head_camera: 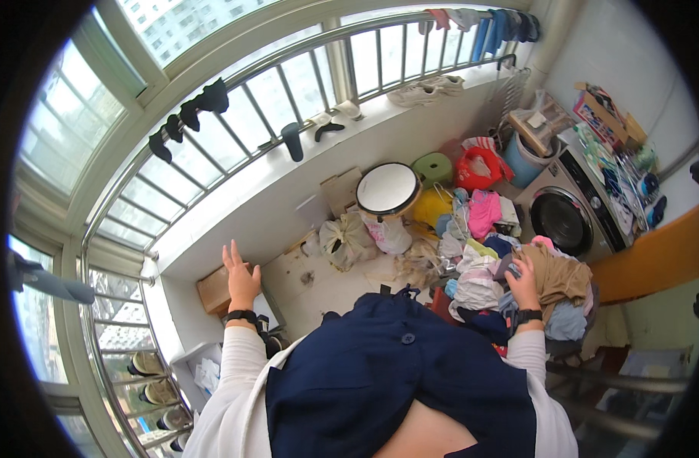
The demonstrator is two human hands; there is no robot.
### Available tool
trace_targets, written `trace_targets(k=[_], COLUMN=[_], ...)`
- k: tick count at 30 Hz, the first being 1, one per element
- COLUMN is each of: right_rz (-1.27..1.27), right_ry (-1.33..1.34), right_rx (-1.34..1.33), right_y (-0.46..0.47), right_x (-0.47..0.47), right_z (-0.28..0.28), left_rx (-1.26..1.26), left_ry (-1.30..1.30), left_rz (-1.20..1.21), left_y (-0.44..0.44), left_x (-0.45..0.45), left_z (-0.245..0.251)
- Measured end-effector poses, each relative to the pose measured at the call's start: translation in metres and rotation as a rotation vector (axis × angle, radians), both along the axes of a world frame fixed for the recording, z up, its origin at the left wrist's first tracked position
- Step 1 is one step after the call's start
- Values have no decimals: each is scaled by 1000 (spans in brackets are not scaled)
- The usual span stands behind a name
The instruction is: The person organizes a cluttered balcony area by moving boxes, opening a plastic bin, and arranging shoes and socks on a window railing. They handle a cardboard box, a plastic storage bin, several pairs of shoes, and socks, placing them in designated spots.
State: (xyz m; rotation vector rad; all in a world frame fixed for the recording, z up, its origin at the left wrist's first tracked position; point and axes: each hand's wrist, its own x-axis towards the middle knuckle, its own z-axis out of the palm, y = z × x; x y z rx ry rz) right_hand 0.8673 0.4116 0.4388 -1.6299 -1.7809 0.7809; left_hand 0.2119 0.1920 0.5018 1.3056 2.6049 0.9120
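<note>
My left hand (242,279) is raised at the left with its fingers spread, above a brown cardboard box (213,288) by the low wall; nothing is in it. My right hand (523,281) is over a large heap of clothes at the right, fingers apart and slightly bent; whether it touches the cloth I cannot tell. Beside it lie a brown garment (555,275) and a crumpled white garment (480,286). A pink cloth (484,213) lies farther back. Dark blue trousers or shorts (349,366) fill the lower middle, in front of my body.
A front-loading washing machine (561,220) stands at the right, with hangers on top. Beyond the floor are a round white-topped drum or stool (387,189), a tied plastic bag (345,241), a red bag (481,167) and a blue bucket (527,160). Black socks (198,106) hang on the metal railing.
</note>
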Motion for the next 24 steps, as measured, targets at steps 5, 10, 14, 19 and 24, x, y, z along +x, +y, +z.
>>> trace_targets(k=[5, 10, 14, 19, 24], right_rz=[-48, -17, 100, 59, 406], right_ry=[-54, -128, -217, 90, -391], right_rx=[-110, -137, -7, -425, 70], right_y=[-4, 6, 24, 44, 64], right_x=[23, 30, 36, 25, -6], right_z=[7, 1, -12, -13, -3], left_rx=[-84, -107, -124, -181, -205], left_ry=[-9, 7, -28, 161, -8], left_rz=[6, 66, 125, 97, 304], left_y=[-4, -18, -35, -60, -92], left_x=[13, 15, 10, 6, 20], left_z=[-20, -25, -30, -37, -24])
